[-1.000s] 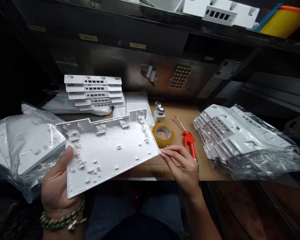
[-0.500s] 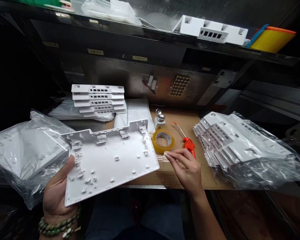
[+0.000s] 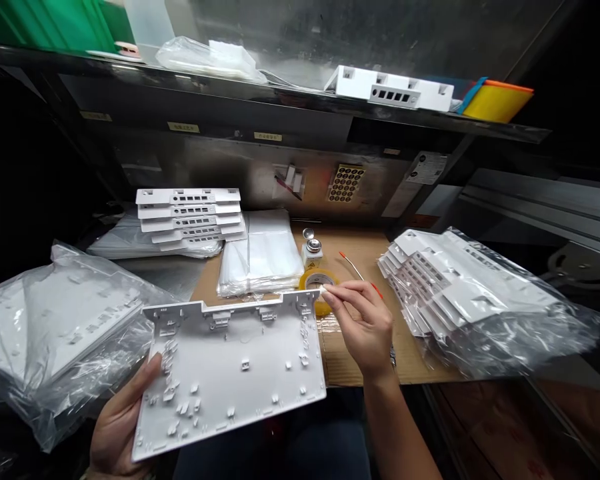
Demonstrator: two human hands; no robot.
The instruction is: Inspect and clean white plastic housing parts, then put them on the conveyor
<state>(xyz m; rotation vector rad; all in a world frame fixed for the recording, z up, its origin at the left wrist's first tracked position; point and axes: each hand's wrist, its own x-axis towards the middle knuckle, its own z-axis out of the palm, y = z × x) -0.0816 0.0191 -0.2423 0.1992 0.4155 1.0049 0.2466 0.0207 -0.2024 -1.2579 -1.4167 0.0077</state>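
Panel: a flat white moulded plastic panel (image 3: 230, 373), studded with small clips and posts on its upper face, is held low in front of the person, just off the near edge of the bench, its notched back edge turned away.
Left hand: the left hand (image 3: 120, 427) is clasped on the panel's near left corner, thumb laid on top, the remaining fingers hidden beneath.
Right hand: the right hand (image 3: 365, 327) is pinched at the panel's far right corner, fingertips together on the rim; whether something small is nipped between them cannot be told.
Tape: a yellowish roll of adhesive tape (image 3: 319, 280) is seen just behind those fingertips, on the brown cardboard bench top (image 3: 370, 363).
Bottle: a small pump-top dispenser bottle (image 3: 311, 250) stands beyond the roll.
Tool: a red-handled tool (image 3: 353, 267) lies partly hidden by the right hand.
Bags: clear plastic bags of white parts (image 3: 480, 300) are piled to the right, more bagged panels (image 3: 55, 333) to the left.
Stack: a stack of slotted white covers (image 3: 190, 213) is set at the back left.
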